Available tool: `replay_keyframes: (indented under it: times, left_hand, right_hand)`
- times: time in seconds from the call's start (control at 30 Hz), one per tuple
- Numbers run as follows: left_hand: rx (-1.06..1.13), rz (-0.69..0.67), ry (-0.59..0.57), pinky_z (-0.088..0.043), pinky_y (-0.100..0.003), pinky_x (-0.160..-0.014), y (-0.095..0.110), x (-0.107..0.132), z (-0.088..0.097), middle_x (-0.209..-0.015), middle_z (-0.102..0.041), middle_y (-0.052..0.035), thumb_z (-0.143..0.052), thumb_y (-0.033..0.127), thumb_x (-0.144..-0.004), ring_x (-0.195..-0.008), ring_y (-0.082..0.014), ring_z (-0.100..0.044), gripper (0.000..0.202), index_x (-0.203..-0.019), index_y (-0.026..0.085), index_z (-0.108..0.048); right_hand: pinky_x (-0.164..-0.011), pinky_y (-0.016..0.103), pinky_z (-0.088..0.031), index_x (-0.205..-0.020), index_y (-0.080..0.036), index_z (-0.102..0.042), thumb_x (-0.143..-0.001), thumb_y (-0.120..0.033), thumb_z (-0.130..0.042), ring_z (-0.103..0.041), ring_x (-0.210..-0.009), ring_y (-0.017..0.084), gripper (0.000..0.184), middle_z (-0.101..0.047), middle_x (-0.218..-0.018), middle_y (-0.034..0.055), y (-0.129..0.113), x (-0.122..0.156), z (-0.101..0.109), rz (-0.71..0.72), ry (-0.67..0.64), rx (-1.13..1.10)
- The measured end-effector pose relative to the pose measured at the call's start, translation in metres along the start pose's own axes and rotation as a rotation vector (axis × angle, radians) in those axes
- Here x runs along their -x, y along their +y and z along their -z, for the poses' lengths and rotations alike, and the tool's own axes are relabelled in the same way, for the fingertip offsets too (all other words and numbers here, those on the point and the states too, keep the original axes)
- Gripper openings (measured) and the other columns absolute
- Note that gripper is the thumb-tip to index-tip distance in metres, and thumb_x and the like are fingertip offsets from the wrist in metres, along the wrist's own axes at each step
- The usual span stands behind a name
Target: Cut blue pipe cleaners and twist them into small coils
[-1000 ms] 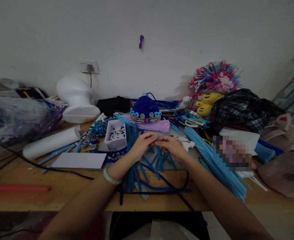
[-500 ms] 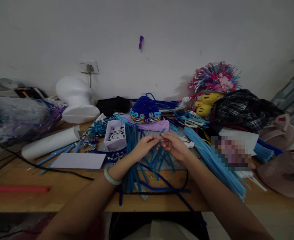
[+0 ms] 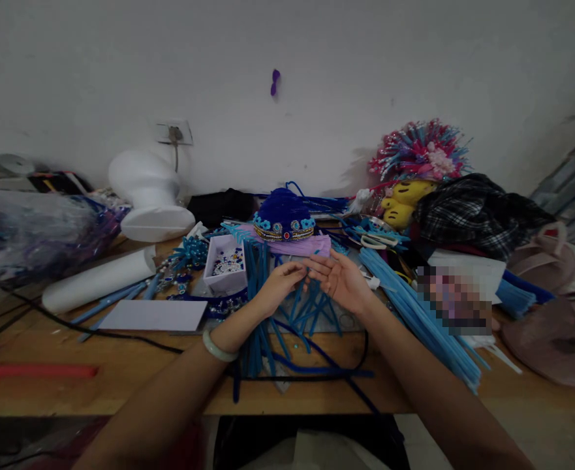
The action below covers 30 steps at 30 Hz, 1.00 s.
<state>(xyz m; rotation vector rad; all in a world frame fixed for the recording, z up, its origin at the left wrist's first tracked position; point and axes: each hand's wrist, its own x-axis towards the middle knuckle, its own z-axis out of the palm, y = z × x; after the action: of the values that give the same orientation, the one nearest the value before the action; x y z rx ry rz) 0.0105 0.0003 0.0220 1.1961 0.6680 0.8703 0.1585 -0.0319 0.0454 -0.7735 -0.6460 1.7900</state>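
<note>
Above the middle of the table, my left hand is closed in a pinch, with a green bangle on its wrist. A short blue pipe cleaner piece shows at its fingertips, mostly hidden by the fingers. My right hand is close beside it, palm turned up and fingers stretched toward the left fingertips. Beneath both hands lie loose cut blue pipe cleaners. Just behind them, a dark blue fuzzy headpiece with a beaded band rests on a folded lilac cloth.
A white box of beads stands left of my hands, near a white card. On the right lies a long bundle of light blue pipe cleaners. Scissors, a white foam head and a paper roll are farther off.
My right hand's fingers have opened from a pinch and straightened, the palm turning upward. My left hand stays pinched in nearly the same place.
</note>
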Motion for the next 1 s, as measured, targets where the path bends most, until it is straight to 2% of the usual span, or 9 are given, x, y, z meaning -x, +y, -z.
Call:
replay_keyframes:
  times: [0.2,0.37,0.47,0.6,0.7,0.77,0.83,1.0]
  left_hand:
    - [0.028,-0.010,-0.014,-0.037,-0.020,-0.047,-0.002,0.001,0.001,-0.064,-0.055,0.0027,-0.060,0.022,-0.062,-0.049,-0.0076,-0.048,0.024,-0.085,0.015,-0.055]
    - [0.075,-0.034,-0.028,-0.039,-0.023,-0.048,-0.001,0.000,0.002,-0.068,-0.054,0.0018,-0.060,0.019,-0.061,-0.054,-0.0096,-0.049,0.032,-0.093,0.016,-0.056]
    - [0.057,-0.040,-0.034,-0.039,-0.023,-0.050,-0.001,0.000,0.004,-0.071,-0.057,0.0006,-0.060,0.018,-0.062,-0.053,-0.0089,-0.051,0.030,-0.091,0.016,-0.057]
    - [0.035,-0.023,-0.045,-0.037,-0.021,-0.049,0.000,0.000,0.005,-0.073,-0.060,-0.0006,-0.059,0.020,-0.064,-0.050,-0.0083,-0.053,0.025,-0.089,0.016,-0.056]
    - [0.045,0.033,-0.105,-0.037,-0.021,-0.050,-0.001,0.001,0.005,-0.072,-0.061,-0.0019,-0.060,0.023,-0.064,-0.051,-0.0089,-0.054,0.020,-0.082,0.015,-0.055]
    - [0.057,0.072,-0.138,-0.038,-0.022,-0.052,-0.002,0.001,0.004,-0.070,-0.061,-0.0018,-0.061,0.023,-0.064,-0.051,-0.0093,-0.054,0.018,-0.078,0.014,-0.053]
    - [0.088,0.087,-0.159,-0.039,-0.022,-0.053,-0.002,0.002,0.003,-0.067,-0.059,-0.0009,-0.061,0.023,-0.064,-0.051,-0.0091,-0.053,0.017,-0.076,0.014,-0.053]
    - [0.197,0.088,-0.157,-0.039,-0.022,-0.051,0.000,0.004,0.001,-0.065,-0.055,0.0003,-0.064,0.023,-0.062,-0.050,-0.0076,-0.050,0.021,-0.077,0.014,-0.053]
  right_hand:
    - [-0.036,0.014,-0.039,-0.100,-0.009,-0.055,-0.084,-0.045,-0.027,-0.060,-0.068,0.012,0.049,-0.061,-0.103,0.0154,-0.002,-0.002,0.005,-0.139,-0.093,-0.046]
    - [-0.032,0.014,-0.035,-0.097,-0.009,-0.056,-0.084,-0.046,-0.025,-0.058,-0.062,0.011,0.050,-0.063,-0.097,0.0147,-0.001,-0.003,0.006,-0.170,-0.094,0.013]
    - [-0.033,0.013,-0.034,-0.085,-0.012,-0.058,-0.083,-0.041,-0.032,-0.054,-0.054,0.009,0.039,-0.065,-0.081,0.0099,0.000,-0.004,0.006,-0.112,0.004,0.054]
    - [-0.033,0.012,-0.025,-0.071,-0.016,-0.055,-0.070,-0.028,-0.056,-0.042,-0.041,0.003,0.013,-0.058,-0.061,-0.0014,0.005,-0.005,0.004,0.067,0.131,0.212]
    - [-0.034,0.014,-0.022,-0.067,-0.016,-0.055,-0.062,-0.030,-0.064,-0.034,-0.038,0.002,0.018,-0.048,-0.048,-0.0066,0.009,-0.005,0.003,0.226,0.157,0.437]
    - [-0.036,0.016,-0.022,-0.060,-0.015,-0.053,-0.061,-0.033,-0.065,-0.032,-0.037,0.003,0.021,-0.041,-0.041,-0.0080,0.012,-0.006,0.002,0.280,0.179,0.531]
    - [-0.037,0.016,-0.023,-0.059,-0.014,-0.054,-0.061,-0.034,-0.065,-0.033,-0.038,0.003,0.023,-0.040,-0.041,-0.0076,0.012,-0.006,0.003,0.273,0.160,0.516]
    - [-0.040,0.016,-0.029,-0.075,-0.015,-0.060,-0.063,-0.030,-0.065,-0.040,-0.046,0.004,0.020,-0.050,-0.054,-0.0037,0.009,-0.006,0.005,0.180,0.016,0.248]
